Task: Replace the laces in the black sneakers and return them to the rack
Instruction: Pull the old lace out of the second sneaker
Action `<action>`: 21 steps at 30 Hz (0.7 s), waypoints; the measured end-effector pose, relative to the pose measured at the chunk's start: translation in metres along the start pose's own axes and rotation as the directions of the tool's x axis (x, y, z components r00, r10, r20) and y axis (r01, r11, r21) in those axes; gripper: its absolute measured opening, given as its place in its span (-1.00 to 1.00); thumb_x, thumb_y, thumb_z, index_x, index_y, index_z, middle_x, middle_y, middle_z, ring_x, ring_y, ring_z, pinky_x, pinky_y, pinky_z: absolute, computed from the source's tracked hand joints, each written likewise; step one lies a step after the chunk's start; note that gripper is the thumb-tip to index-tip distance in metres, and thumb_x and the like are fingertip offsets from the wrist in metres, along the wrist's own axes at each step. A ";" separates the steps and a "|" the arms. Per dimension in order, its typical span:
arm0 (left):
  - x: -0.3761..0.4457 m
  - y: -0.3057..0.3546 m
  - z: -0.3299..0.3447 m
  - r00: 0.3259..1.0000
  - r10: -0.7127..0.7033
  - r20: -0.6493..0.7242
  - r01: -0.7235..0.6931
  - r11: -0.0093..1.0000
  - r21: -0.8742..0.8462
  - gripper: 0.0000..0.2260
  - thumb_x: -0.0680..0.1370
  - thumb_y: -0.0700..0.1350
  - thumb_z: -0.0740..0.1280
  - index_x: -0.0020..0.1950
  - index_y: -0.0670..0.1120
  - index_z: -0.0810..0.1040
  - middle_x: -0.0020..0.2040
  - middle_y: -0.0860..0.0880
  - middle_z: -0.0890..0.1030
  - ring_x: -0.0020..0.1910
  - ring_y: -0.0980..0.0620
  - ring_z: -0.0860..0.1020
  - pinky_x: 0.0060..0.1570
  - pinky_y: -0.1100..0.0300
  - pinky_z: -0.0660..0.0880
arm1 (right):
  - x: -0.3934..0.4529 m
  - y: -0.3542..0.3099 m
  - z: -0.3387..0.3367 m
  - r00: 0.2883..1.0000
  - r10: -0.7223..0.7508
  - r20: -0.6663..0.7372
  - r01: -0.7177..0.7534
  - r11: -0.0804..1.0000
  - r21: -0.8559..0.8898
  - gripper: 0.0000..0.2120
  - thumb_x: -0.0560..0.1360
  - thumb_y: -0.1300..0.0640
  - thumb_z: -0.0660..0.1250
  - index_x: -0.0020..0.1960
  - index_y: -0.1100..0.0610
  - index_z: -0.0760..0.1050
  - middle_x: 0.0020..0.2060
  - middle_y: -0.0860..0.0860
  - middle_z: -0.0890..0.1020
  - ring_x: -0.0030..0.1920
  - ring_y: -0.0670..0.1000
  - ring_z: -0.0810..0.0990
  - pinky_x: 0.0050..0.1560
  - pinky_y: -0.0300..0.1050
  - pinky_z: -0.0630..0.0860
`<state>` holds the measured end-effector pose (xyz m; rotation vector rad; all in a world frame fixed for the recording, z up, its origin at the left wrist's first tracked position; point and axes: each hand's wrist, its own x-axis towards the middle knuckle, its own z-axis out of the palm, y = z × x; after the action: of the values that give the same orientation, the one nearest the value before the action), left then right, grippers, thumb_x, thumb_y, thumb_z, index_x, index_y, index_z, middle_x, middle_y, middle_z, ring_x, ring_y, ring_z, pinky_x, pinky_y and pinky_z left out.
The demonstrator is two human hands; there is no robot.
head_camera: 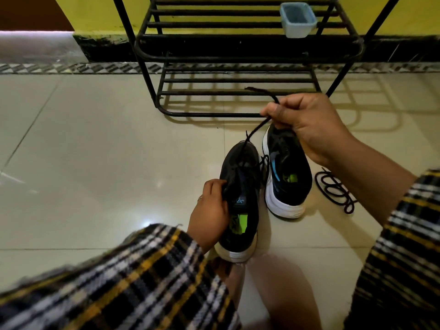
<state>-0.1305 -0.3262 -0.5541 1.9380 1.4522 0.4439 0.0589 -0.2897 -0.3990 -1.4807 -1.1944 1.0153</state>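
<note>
Head view: a floor of pale, glossy tiles is seen, with thin grout lines and soft reflections of light. At the far edge a patterned grey border strip runs along the base of a yellow wall, whose lowest band is painted black. Against that wall a black metal rack is set, its slatted shelves casting barred shadows on the tiles. On its upper visible shelf, toward the right, a small pale-blue container is placed.

In front of the rack two black sneakers with white soles are found. The left sneaker is held at its tongue and collar by the left hand, whose fingers are curled round the opening. The right sneaker stands on the floor just beside it, heel toward the camera.

A black lace is drawn up taut from the front eyelets of the left sneaker and is pinched between thumb and fingers of the right hand, its free end sticking out above the knuckles. A second lace, coiled in loose loops, lies on the tiles to the right of the right sneaker. Plaid sleeves are seen on both forearms.
</note>
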 end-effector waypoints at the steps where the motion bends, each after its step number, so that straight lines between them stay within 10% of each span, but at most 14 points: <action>1: 0.000 0.000 0.000 1.000 -0.002 0.002 0.002 1.000 -0.001 -0.67 0.59 -0.22 0.15 0.36 -0.10 0.31 0.36 -0.04 0.31 0.14 -0.14 0.50 0.09 -0.06 0.50 | 0.000 0.001 0.002 1.000 -0.010 0.001 0.010 1.000 -0.005 -0.85 0.55 0.18 0.27 -0.15 0.11 0.58 -0.17 0.00 0.65 -0.14 -0.10 0.55 0.00 -0.16 0.45; 5: 0.000 0.000 -0.002 1.000 -0.004 0.003 0.004 1.000 0.001 -0.66 0.58 -0.23 0.15 0.36 -0.10 0.31 0.36 -0.04 0.31 0.14 -0.14 0.50 0.09 -0.07 0.50 | -0.005 0.015 0.013 0.991 0.105 0.078 -0.122 0.954 0.275 -0.74 0.63 0.16 0.09 -0.15 0.17 0.47 -0.31 0.05 0.55 -0.31 0.00 0.56 -0.21 -0.13 0.55; 8: 0.000 0.000 -0.002 1.000 -0.003 0.004 0.003 1.000 -0.002 -0.66 0.58 -0.22 0.15 0.36 -0.10 0.31 0.36 -0.05 0.31 0.15 -0.14 0.50 0.10 -0.08 0.50 | -0.008 0.035 0.023 0.982 0.146 0.119 -0.149 0.989 0.015 -0.80 0.62 0.22 0.12 -0.04 0.11 0.51 -0.27 0.02 0.50 -0.45 -0.15 0.45 -0.47 -0.34 0.37; 11: 0.000 0.002 -0.002 1.000 -0.017 0.012 0.018 1.000 -0.007 -0.66 0.60 -0.20 0.14 0.38 -0.10 0.32 0.37 -0.07 0.30 0.15 -0.15 0.50 0.11 -0.07 0.49 | -0.008 0.057 0.027 0.964 0.107 0.242 0.015 0.892 -0.452 -0.65 0.55 0.29 0.25 0.32 0.09 0.45 0.07 0.00 0.52 0.07 -0.15 0.49 -0.11 -0.53 0.38; 14: 0.000 0.003 -0.003 1.000 -0.026 0.012 0.026 1.000 -0.011 -0.66 0.59 -0.21 0.14 0.38 -0.09 0.31 0.36 -0.09 0.31 0.14 -0.17 0.50 0.08 -0.08 0.49 | -0.009 0.071 0.029 0.914 0.169 0.370 0.133 0.734 -0.666 -0.43 0.52 0.12 0.34 0.48 0.02 0.25 0.36 0.02 0.37 0.34 -0.01 0.36 0.26 -0.27 0.30; 21: -0.001 0.001 -0.002 1.000 -0.002 0.007 0.002 1.000 -0.014 -0.67 0.59 -0.21 0.15 0.36 -0.10 0.32 0.35 -0.07 0.32 0.11 -0.14 0.51 0.03 -0.08 0.50 | -0.012 0.082 0.046 0.890 0.286 0.354 0.077 0.672 -0.736 -0.44 0.50 -0.04 0.34 0.43 0.16 0.33 0.32 0.09 0.42 0.33 0.09 0.40 0.29 -0.10 0.33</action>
<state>-0.1310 -0.3264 -0.5516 1.9251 1.4432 0.4451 0.0282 -0.3004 -0.4878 -2.0208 -2.0505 1.0324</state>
